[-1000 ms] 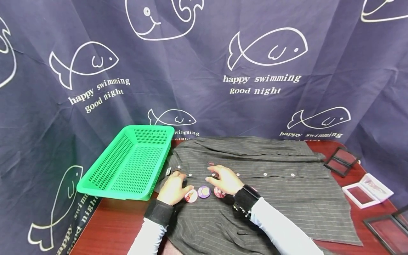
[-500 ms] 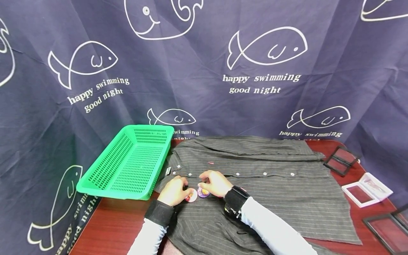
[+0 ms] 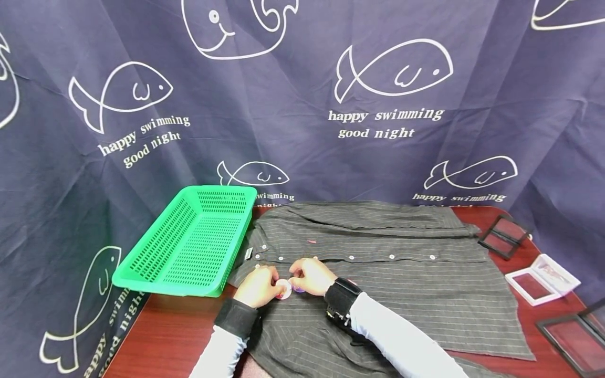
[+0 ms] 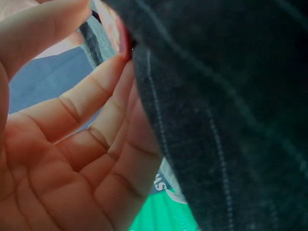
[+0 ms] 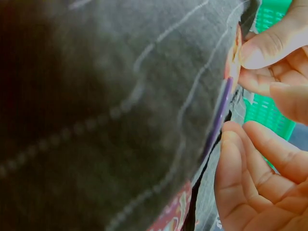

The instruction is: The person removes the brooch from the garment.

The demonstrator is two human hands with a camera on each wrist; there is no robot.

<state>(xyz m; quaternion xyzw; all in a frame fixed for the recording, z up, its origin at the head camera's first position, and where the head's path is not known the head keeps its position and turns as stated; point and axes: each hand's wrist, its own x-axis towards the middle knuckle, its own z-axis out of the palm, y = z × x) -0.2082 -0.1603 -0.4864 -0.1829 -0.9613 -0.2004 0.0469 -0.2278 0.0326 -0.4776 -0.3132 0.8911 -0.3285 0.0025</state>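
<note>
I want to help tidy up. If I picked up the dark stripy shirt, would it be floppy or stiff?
Probably floppy: the shirt lies in wrinkles and folds. It may feel light for its size, as it looks thin. The round badges on it might slide off if it tips, though I can't see whether they're pinned.

Head view looks forward-down; both wrist close-ups share the shirt [image 3: 402,286].

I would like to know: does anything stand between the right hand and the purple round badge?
Nothing visible does. The right hand is at the purple badge, and the red-and-white badge lies beside it, toward the left hand, not in between.
</note>
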